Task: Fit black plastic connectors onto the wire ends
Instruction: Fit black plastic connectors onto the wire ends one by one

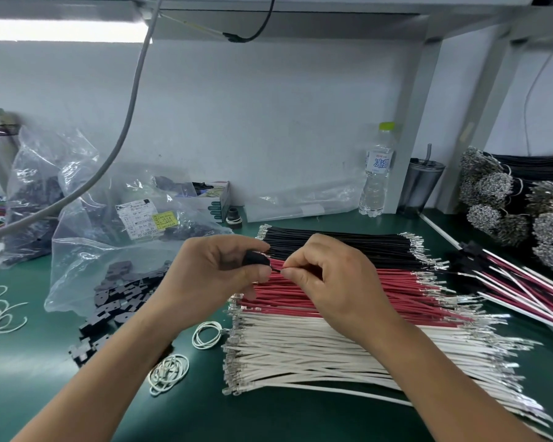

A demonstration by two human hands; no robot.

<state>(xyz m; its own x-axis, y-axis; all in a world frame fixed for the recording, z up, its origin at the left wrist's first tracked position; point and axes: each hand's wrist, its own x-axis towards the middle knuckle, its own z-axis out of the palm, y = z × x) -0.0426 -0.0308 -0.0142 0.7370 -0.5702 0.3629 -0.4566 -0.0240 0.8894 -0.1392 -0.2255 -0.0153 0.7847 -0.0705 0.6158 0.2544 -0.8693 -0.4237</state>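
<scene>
L hand (217, 269) grips black connector (256, 259); R hand (329, 275) pinches wire (276, 270) at it.

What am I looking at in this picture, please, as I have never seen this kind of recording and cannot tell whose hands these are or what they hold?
There is no machine here: a person works with two bare hands, and the single picture comes from a camera worn on the head, looking forward and down at a green bench.

The left hand grips a small black connector. The right hand pinches a thin wire and points its end at that connector.

Below the hands lie three flat rows of cut wires with metal tips: black wires, red wires and white wires. To the left, loose black connectors spill from a clear bag, with white rubber bands nearby. A water bottle stands at the back wall.
</scene>
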